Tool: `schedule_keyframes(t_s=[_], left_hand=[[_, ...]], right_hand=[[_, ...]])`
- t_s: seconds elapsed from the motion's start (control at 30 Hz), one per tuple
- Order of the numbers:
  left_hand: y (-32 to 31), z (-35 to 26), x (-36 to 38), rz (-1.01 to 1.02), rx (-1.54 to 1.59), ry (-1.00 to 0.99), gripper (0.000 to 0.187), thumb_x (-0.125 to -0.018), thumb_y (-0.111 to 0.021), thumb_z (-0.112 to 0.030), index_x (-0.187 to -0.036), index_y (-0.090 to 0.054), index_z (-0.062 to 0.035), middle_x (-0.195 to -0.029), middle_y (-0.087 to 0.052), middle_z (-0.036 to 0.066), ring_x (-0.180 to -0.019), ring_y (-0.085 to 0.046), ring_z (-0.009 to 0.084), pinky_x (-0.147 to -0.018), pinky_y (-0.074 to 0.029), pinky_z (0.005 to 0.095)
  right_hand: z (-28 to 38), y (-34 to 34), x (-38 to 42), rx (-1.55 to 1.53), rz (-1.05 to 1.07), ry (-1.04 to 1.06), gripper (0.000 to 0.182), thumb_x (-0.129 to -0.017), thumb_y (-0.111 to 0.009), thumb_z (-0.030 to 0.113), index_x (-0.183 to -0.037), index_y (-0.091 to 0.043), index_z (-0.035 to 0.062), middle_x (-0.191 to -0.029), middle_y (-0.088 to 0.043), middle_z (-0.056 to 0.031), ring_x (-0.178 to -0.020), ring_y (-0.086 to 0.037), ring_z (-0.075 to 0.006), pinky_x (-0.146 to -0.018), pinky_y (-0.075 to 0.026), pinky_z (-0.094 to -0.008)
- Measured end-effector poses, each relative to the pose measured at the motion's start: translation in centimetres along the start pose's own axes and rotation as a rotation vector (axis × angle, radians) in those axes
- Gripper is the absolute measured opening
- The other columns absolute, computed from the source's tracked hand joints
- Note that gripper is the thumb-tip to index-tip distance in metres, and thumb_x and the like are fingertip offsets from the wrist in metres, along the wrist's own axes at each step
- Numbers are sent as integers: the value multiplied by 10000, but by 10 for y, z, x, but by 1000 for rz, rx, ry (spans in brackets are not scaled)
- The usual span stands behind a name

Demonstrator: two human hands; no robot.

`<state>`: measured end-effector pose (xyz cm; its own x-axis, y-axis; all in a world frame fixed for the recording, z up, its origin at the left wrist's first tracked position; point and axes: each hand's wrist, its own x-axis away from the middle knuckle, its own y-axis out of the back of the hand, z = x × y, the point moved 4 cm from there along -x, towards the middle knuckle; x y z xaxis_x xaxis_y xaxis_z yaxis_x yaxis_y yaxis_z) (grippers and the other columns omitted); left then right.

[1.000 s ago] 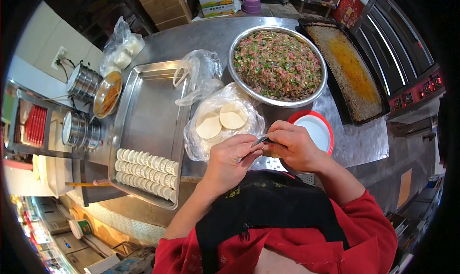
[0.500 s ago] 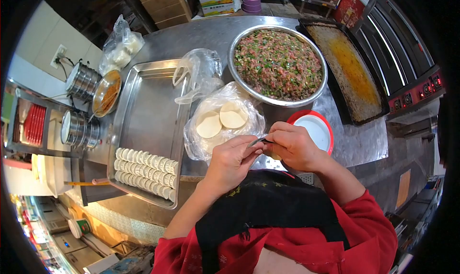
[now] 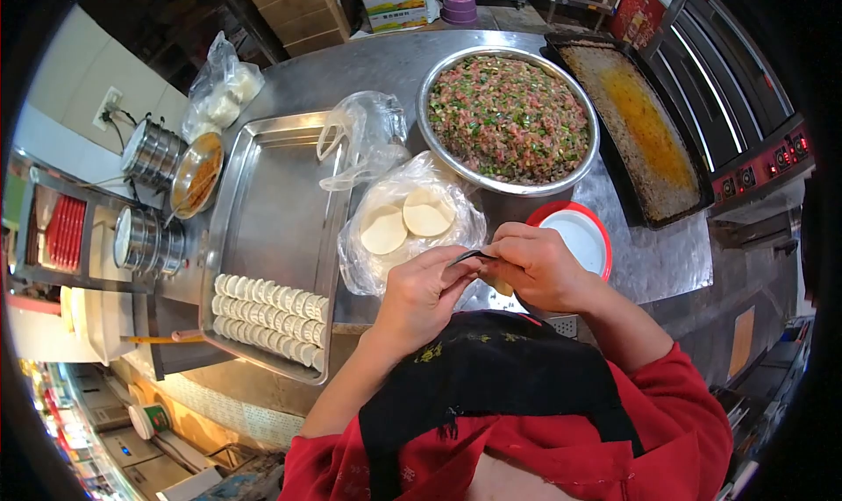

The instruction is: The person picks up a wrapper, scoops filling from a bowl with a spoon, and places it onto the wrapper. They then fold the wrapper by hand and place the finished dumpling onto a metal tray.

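Note:
My left hand [image 3: 421, 287] and my right hand [image 3: 542, 266] meet in front of my apron, fingers pinched together on a dumpling [image 3: 500, 284]. Most of it is hidden; a pale bit of dough shows under the right fingers. A thin dark curved strip [image 3: 470, 256] juts out between my fingertips; I cannot tell what it is. Just beyond the left hand, round dough wrappers [image 3: 383, 229] lie on a clear plastic bag [image 3: 358, 269]. Past the right hand sits a red-rimmed white bowl [image 3: 586, 238]. Behind it, a large metal bowl [image 3: 423, 106] holds chopped meat-and-greens filling [image 3: 509, 120].
At left, a metal tray [image 3: 281, 185] carries rows of pleated dumplings [image 3: 270, 317]. A crumpled plastic bag [image 3: 373, 128] overlaps its right edge. Farther left are a bowl of reddish-brown seasoning [image 3: 200, 172] and stacked metal tins [image 3: 145, 238]. A dark, oily baking pan [image 3: 636, 124] lies at right beside an oven [image 3: 728, 106].
My hands stay pinched together in nearly the same place. The dark strip between the fingertips shows slightly more, and the view has shifted a little.

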<state>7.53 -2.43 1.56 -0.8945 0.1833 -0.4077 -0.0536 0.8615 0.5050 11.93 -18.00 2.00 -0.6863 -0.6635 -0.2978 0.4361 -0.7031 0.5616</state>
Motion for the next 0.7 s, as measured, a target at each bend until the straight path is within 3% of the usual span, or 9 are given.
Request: schedule_keyframes(t_s=[0.3,0.53,0.7], left_hand=[[4,-2,-2,-16,-5,77,168,-713,-719,-13,-878,-706,-47,-904,-680,120,-788,-672,234,-682,-531,295],[1,-5,-1,-26,-38,0,178,-713,-697,26,-879,-708,-40,-907,-672,122,-802,-666,232,-711,-534,298],[3,-1,1,-146,-17,97,203,-706,-702,54,-890,-701,-33,-878,-664,105,-792,-654,198,-723,-517,265]], right_hand=[[1,0,0,-9,-42,-63,130,-786,-660,59,-872,-577,8,-779,-552,-123,-724,-573,-305,-602,-460,-370],[2,-1,-2,-5,-34,0,113,-775,-649,40,-872,-595,18,-781,-566,-120,-737,-585,-307,-612,-470,-363],[2,-1,0,52,-62,-15,125,-777,-650,26,-894,-609,16,-761,-570,-125,-703,-587,-304,-595,-469,-355]])
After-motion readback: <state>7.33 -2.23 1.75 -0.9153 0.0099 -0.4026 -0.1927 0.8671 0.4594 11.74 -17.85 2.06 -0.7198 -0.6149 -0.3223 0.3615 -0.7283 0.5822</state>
